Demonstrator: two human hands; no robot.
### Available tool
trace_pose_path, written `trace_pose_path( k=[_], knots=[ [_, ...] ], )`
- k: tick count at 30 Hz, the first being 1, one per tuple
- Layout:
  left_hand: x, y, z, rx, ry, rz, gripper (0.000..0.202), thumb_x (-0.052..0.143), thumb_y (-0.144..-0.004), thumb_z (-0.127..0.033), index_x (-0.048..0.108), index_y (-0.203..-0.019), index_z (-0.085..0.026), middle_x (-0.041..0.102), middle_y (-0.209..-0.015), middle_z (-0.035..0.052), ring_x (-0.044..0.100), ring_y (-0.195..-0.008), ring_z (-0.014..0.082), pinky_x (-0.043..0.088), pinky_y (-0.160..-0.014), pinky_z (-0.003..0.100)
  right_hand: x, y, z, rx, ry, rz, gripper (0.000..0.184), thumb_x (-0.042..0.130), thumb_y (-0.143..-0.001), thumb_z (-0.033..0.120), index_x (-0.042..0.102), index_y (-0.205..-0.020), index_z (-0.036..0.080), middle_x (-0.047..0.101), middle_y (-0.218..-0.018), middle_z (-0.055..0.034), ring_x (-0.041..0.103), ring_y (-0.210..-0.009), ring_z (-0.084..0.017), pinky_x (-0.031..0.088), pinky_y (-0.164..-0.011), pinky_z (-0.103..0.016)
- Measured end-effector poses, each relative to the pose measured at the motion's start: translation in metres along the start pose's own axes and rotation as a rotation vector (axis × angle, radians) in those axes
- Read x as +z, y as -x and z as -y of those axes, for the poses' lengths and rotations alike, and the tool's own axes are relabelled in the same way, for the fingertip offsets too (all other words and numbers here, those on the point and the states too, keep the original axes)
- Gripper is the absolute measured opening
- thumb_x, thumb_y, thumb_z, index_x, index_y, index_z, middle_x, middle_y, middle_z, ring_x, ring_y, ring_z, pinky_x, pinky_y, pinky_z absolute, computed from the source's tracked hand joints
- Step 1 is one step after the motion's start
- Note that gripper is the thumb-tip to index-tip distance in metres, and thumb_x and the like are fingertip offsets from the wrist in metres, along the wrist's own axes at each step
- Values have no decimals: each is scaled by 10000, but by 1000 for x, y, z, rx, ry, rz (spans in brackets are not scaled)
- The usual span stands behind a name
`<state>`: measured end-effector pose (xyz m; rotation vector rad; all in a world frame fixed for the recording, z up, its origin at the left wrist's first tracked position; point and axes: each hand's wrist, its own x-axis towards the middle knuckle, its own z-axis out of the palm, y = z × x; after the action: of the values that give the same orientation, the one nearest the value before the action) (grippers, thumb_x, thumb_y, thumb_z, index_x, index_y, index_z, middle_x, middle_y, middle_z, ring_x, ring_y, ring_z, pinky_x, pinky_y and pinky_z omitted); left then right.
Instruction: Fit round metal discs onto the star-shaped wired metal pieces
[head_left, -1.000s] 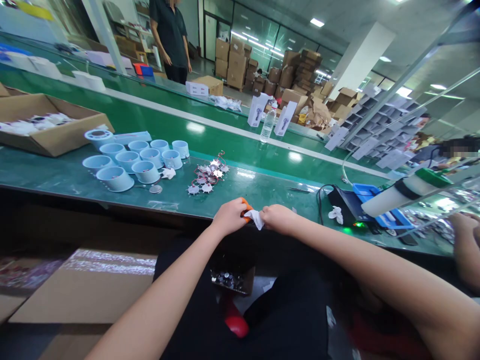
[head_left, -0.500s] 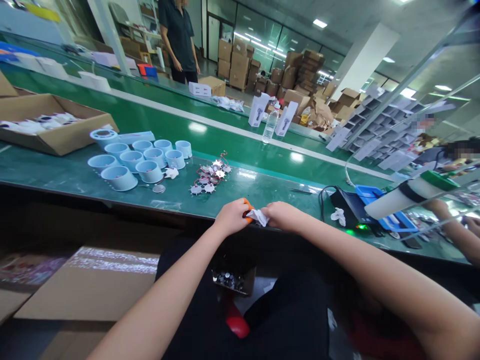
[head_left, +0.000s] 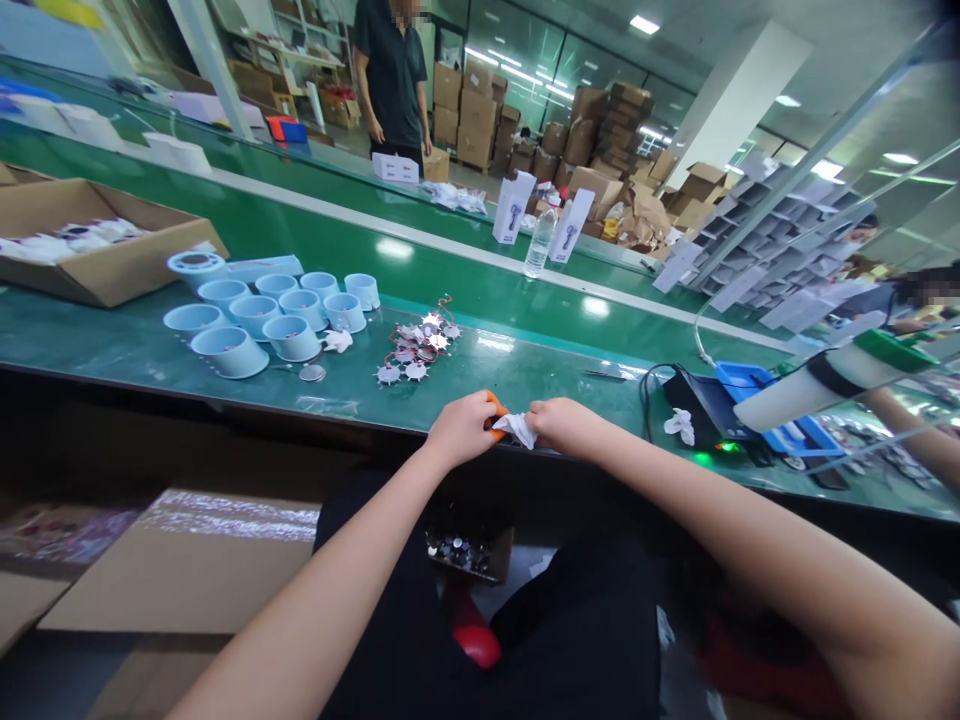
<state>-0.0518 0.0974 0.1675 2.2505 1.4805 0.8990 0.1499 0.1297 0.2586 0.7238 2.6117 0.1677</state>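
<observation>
My left hand (head_left: 463, 428) and my right hand (head_left: 566, 425) meet at the bench's front edge, both closed. Between them is a crumpled white tissue (head_left: 516, 428), pinched by the fingers of each. Orange coverings, like finger cots, show at the left thumb and fingertip. Whether something small sits inside the tissue is hidden. Just beyond lies a pile of silvery, gear-edged discs (head_left: 417, 345) with red wires. Light-blue round cups (head_left: 229, 352) stand grouped to the left, with a white scrap (head_left: 337, 341) and a flat round disc (head_left: 312, 373) beside them.
A cardboard box (head_left: 112, 270) of white pieces is at far left. On the right are a black device (head_left: 694, 405) with a green light, a blue tray (head_left: 810, 440) and a tilted white cylinder (head_left: 817, 380). A water bottle (head_left: 540, 240) stands behind. A person (head_left: 390, 80) stands across the bench.
Both hands stay together on the tissue with hardly any movement. The view has tilted slightly, and the person across the bench appears farther right.
</observation>
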Motion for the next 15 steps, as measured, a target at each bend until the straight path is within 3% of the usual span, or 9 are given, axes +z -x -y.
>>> trace_pose_path(
  k=[7,15],
  knots=[
    [-1,0,-3,-17,11,11,172,666,-833,-263,782,-961,-265,700,-986,3,648,-759,152,467,-663,268,4,-4,9,-30,93,7,183,536,-920,65,698,-1000,85,717,-948,-168,728,-834,-253,485,-674,-284],
    [0,-1,-1,8,-14,-12,114,667,-846,-294,757,-894,-241,688,-957,13,636,-747,152,454,-640,261,-14,-3,-10,23,-149,-5,154,617,-791,90,739,-873,137,754,-849,-118,685,-760,-202,385,-638,-251]
  ],
)
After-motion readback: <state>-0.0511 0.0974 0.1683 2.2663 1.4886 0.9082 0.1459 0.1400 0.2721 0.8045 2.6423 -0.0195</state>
